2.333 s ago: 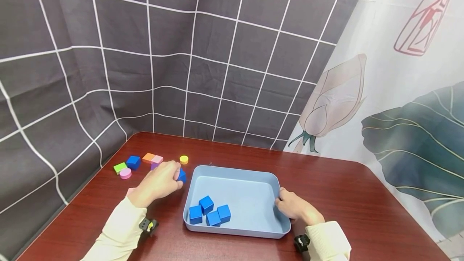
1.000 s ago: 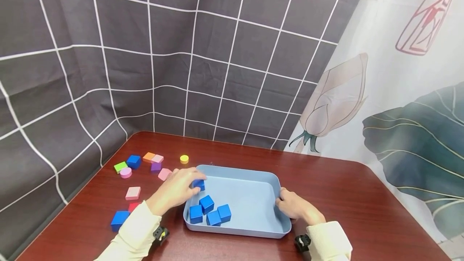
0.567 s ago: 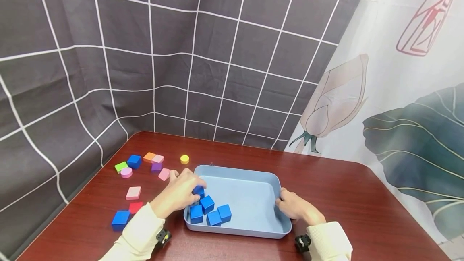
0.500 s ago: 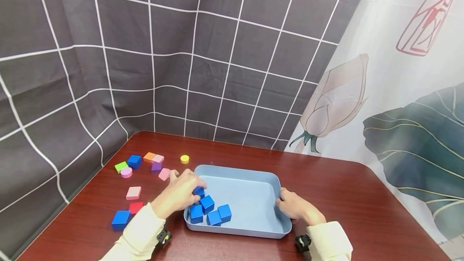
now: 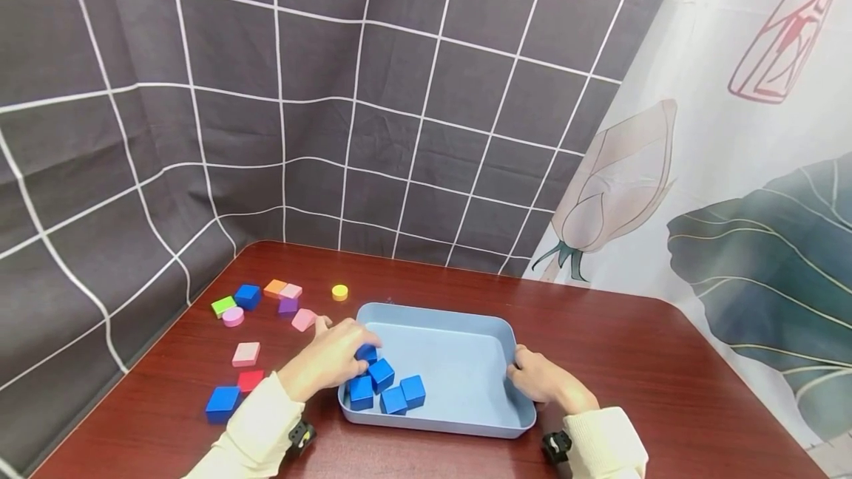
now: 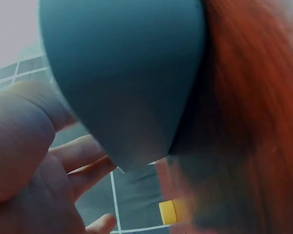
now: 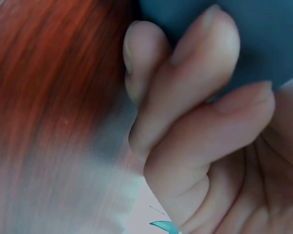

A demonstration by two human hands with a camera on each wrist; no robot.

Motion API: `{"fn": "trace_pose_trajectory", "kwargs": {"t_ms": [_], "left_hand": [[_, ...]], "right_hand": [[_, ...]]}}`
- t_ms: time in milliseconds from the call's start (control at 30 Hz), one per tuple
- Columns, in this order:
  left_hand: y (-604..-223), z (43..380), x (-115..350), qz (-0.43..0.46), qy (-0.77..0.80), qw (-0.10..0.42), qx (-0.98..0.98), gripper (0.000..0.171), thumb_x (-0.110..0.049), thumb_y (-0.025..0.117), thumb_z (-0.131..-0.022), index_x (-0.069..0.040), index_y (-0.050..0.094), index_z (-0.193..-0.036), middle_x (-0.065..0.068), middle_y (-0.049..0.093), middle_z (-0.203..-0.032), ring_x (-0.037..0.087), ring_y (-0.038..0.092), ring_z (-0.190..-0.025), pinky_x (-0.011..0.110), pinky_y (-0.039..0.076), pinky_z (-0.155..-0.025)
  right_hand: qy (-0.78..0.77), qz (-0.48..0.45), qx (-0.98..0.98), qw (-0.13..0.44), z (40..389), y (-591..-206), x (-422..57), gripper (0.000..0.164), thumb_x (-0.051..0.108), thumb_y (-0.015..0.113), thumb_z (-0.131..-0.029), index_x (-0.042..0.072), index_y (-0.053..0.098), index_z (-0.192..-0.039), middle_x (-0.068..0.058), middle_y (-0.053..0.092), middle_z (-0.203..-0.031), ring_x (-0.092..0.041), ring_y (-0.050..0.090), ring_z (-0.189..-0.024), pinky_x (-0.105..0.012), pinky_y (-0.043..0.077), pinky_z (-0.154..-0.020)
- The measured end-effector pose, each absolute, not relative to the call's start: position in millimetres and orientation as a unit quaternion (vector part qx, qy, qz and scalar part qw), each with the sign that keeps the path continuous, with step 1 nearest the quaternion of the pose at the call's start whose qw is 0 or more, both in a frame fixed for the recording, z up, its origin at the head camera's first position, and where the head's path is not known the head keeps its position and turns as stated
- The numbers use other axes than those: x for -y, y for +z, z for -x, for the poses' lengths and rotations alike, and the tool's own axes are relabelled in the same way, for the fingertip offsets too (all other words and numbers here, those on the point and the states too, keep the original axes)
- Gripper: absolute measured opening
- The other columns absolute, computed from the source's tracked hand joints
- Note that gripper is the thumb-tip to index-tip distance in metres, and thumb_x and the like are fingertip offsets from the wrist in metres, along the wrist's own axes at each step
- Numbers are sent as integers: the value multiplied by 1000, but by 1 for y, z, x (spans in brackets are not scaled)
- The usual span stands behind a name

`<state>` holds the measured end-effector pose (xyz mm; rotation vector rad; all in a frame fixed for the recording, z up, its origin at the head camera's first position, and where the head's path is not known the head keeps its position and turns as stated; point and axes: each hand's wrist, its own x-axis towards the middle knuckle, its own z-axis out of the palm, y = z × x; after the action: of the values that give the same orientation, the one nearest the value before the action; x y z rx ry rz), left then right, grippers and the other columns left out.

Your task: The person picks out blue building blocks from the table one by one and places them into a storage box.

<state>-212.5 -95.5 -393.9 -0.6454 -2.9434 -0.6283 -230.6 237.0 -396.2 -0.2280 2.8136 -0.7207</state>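
A light blue tray (image 5: 452,353) stands on the table, with several blue cubes (image 5: 413,390) in its left part. My left hand (image 5: 333,361) reaches over the tray's left rim, thumb and fingers around another blue cube (image 5: 366,352) low inside the tray. In the left wrist view the tray's wall (image 6: 127,87) hides that cube and the fingertips. My right hand (image 5: 541,375) grips the tray's right rim; in the right wrist view its curled fingers (image 7: 195,131) lie against the tray's outer wall.
Left of the tray lie a large blue block (image 5: 222,404), a red block (image 5: 250,381), pink blocks (image 5: 246,354), a purple block (image 5: 288,306), a green block (image 5: 223,307), another blue block (image 5: 248,297) and an orange block (image 5: 275,287). A yellow disc (image 5: 340,293) lies behind. Curtains surround the table (image 5: 612,346).
My left hand has carried a blue cube from the table over the left rim and lowered it beside the other cubes. In the last half second it barely moves. My right hand stays put.
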Motion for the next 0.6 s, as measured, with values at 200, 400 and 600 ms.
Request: {"fn": "trace_pose_trajectory", "kwargs": {"t_ms": [200,400,600], "left_hand": [[-389,219,109,205,-283,-38,936,53,-23,73,-77,-18,55,-126,1,62,-110,24,55,-104,42,45,-87],[-385,225,123,197,-333,-24,922,50,-29,70,-80,-19,54,-126,2,61,-112,23,56,-103,39,53,-77],[-378,231,143,139,-355,28,924,44,-27,67,-83,-9,55,-122,10,61,-114,29,57,-105,43,51,-81]], "right_hand": [[-235,76,-961,127,232,-395,-237,9,10,45,-90,1,46,-90,-16,53,-83,-21,52,-55,-34,43,-38],[-238,82,-962,110,231,-394,-238,8,9,46,-89,0,46,-91,-16,53,-83,-22,52,-57,-34,42,-38],[-239,81,-962,106,230,-395,-236,7,8,47,-89,2,46,-88,-12,50,-74,-21,50,-55,-33,41,-39]]}}
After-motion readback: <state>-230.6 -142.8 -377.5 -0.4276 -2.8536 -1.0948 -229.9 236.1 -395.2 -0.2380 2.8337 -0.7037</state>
